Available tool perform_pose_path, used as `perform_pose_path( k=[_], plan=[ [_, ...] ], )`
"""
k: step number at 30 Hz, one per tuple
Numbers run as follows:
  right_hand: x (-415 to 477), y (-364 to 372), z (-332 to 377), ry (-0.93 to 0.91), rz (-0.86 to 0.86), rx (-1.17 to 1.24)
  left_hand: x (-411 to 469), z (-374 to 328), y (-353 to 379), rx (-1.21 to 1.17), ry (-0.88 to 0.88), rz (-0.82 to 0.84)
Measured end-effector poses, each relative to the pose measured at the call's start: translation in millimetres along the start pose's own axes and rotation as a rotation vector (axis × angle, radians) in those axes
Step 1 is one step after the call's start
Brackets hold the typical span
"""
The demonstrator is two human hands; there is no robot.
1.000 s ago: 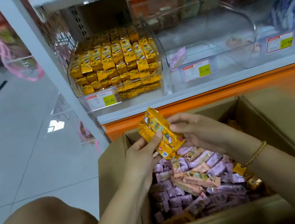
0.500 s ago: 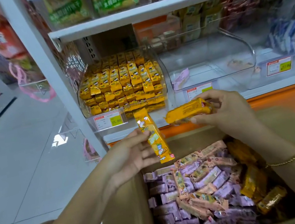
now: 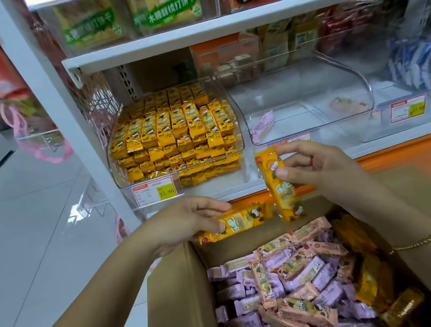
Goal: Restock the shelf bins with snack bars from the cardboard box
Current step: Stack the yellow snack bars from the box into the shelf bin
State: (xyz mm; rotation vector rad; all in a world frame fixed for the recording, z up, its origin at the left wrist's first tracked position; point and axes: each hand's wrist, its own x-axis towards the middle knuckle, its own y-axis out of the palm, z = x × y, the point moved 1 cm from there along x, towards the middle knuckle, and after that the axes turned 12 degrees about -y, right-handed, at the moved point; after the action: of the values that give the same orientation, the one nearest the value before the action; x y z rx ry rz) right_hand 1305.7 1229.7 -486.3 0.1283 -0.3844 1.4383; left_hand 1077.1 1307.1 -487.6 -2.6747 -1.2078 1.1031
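1. The white shelf [image 3: 241, 21] fills the upper view; the camera now sits closer and lower under it than half a second ago.
2. The cardboard box [image 3: 182, 307] stands open below, full of purple and pink snack bars [image 3: 295, 279].
3. The left clear bin [image 3: 175, 138] is packed with yellow bars; the middle clear bin [image 3: 307, 101] beside it is almost bare, so it has much open room.
4. The right hand [image 3: 322, 170] is raised before the shelf edge, fingers closed on an upright yellow bar [image 3: 279, 183], which earlier lay flat.
5. The left hand [image 3: 187, 220] hovers over the box's far edge, fingers gripping a level yellow bar [image 3: 240, 221], earlier held upright.
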Motion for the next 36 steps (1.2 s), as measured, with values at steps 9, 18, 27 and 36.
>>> perform_pose_path(
  k=[9, 18, 27, 36],
  plan=[
    [12.6, 27.2, -9.5, 0.015, -0.01, -0.173, 10.0, -12.3, 1.9, -0.16, 0.099, 0.024],
    [29.0, 59.0, -8.3, -0.125, -0.092, -0.288, 18.2, -18.1, -10.8, -0.457, 0.186, -0.207],
    [34.0, 82.8, -14.4, -0.545, -0.126, -1.015, 19.9, -37.6, -30.8, -0.555, 0.312, -0.353],
    [100.6, 80.5, -5.1, -0.338, -0.398, -0.807, 45.6, -34.6, -49.2, 0.353, 0.663, -1.049]
  ],
)
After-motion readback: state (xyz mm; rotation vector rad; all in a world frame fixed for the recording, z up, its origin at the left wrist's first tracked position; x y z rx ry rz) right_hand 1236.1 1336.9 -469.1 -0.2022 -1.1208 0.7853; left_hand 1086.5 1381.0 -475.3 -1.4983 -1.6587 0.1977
